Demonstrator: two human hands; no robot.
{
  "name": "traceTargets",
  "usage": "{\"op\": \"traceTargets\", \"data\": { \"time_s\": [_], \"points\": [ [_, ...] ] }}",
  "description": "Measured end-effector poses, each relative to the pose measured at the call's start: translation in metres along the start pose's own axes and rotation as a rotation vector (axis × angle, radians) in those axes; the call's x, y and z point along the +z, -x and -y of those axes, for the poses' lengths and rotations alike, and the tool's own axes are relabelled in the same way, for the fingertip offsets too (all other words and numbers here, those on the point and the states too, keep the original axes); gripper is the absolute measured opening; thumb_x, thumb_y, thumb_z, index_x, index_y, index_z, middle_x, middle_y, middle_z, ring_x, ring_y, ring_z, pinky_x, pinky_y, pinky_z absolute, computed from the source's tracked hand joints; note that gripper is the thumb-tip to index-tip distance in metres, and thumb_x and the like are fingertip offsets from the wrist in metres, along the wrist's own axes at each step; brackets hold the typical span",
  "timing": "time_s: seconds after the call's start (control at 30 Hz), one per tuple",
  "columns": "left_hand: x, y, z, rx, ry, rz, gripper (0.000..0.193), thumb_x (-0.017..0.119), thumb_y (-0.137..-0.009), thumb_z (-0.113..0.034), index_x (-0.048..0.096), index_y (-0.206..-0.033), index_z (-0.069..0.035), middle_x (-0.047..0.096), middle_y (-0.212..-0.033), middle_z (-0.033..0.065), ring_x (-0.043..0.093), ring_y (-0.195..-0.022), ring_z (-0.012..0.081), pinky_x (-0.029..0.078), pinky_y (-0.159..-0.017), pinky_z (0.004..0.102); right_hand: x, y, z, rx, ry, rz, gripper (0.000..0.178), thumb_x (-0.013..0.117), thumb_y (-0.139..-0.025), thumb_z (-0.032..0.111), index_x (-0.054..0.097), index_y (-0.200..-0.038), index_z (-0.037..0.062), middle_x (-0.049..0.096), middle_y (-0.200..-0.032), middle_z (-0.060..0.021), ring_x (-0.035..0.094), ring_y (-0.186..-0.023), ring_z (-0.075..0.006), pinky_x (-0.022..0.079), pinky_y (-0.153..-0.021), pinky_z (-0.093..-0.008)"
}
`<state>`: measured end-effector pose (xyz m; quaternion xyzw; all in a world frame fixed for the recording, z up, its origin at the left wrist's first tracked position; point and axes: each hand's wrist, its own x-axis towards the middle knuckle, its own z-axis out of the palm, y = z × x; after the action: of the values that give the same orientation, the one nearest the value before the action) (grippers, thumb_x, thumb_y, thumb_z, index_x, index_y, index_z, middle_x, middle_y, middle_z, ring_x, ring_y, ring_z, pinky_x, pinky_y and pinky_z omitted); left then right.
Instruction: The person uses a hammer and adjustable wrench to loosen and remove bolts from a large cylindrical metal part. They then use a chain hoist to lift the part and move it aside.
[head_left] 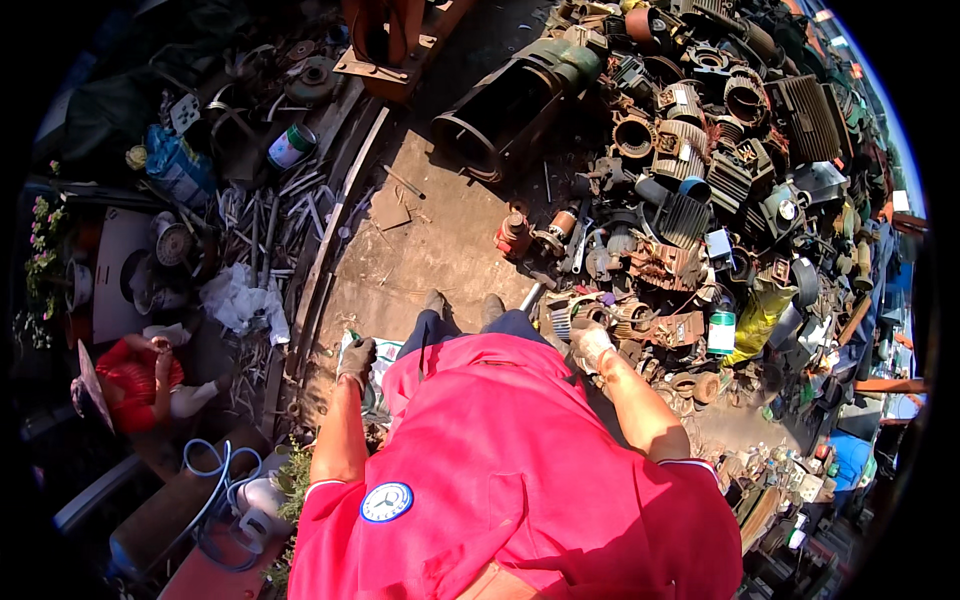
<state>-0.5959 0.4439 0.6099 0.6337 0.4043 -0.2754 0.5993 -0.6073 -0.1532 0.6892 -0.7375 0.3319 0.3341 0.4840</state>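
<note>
Grey metal pipe (531,296) slants from the feet up-right toward the scrap pile (700,200), just beside the gloved right hand (590,343), whose grip I cannot tell, while the gloved left hand (356,360) hangs loosely curled, holding nothing visible.

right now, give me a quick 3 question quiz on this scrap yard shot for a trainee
1. True or false: both hands wear gloves.
2. Which side of the person holds the big heap of motor housings? A) left B) right C) behind
3. What lies under the left hand?

Key
1. True: the left hand and the right hand are both gloved.
2. B: the motor heap fills the person's right side; thin metal rods lie to the left.
3. A flat green and white pack on the ground; whether the fingers grip it cannot be told.
</note>
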Motion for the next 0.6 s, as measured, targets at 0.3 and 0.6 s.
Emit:
{"op": "traceTargets", "data": {
  "time_s": [0.3, 0.6],
  "points": [
    [-0.023, -0.018, 0.006, -0.027, 0.039, 0.105, 0.027, 0.071, -0.093, -0.032, 0.069, -0.098, -0.005, 0.060, -0.070, -0.0014, 0.050, -0.055, 0.0105, 0.036, -0.048, 0.0282, 0.031, 0.033, 0.036, 0.079, -0.100, -0.060, 0.032, 0.063, -0.093, 0.011, 0.065, -0.124, 0.0026, 0.064, -0.081, -0.0079, 0.057, -0.058, -0.0188, 0.043, -0.050, -0.0324],
    [-0.023, 0.020, -0.015, 0.089, -0.230, -0.134, 0.046, 0.071, -0.088, -0.035, 0.073, -0.111, 0.005, 0.075, -0.095, 0.0171, 0.071, -0.086, 0.0255, 0.055, -0.076, 0.0378, 0.045, 0.049, 0.081, 0.084, -0.073, -0.077, 0.012, 0.063, -0.086, 0.009, 0.070, -0.094, 0.0034, 0.065, -0.075, -0.0070, 0.058, -0.053, -0.0164, 0.043, -0.048, -0.0317]
  ]
}}
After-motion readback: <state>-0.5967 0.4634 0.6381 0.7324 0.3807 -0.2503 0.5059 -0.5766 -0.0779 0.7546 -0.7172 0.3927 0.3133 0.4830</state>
